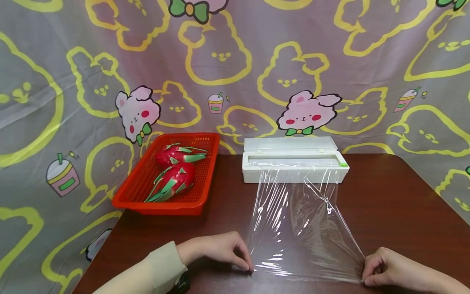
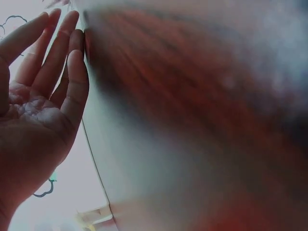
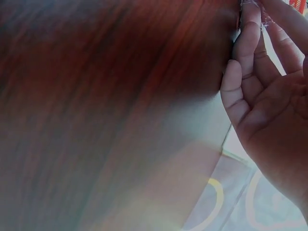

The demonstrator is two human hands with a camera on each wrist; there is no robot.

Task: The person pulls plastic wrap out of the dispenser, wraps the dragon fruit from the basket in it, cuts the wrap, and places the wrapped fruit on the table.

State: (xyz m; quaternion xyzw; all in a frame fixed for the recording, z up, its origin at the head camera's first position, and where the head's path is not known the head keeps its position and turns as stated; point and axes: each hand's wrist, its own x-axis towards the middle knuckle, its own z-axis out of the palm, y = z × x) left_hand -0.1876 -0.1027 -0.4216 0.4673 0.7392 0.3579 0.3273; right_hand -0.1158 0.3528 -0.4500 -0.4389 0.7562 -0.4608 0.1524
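Observation:
A sheet of clear cling film (image 1: 279, 241) stretches from a white cling film dispenser box (image 1: 250, 175) toward the near side of the table. My left hand (image 1: 225, 249) pinches the sheet's near left corner, low over the tabletop. At the near right corner my right hand (image 1: 391, 267) grips the film between thumb and curled fingers. Creases run along the sheet, bunched on its right side. In the left wrist view the left hand (image 2: 48, 91) shows its palm, and the film cannot be made out. A bit of film glints at the fingertips of the right hand (image 3: 269, 96).
The dispenser's lid (image 1: 290, 143) stands raised behind the box, with a green piece (image 1: 343, 164) at its right end. A red plastic basket (image 1: 154, 209) on the left holds two dragon fruits (image 1: 180, 177). A bunny-patterned cloth (image 1: 235, 94) hangs behind the brown table (image 1: 400, 204).

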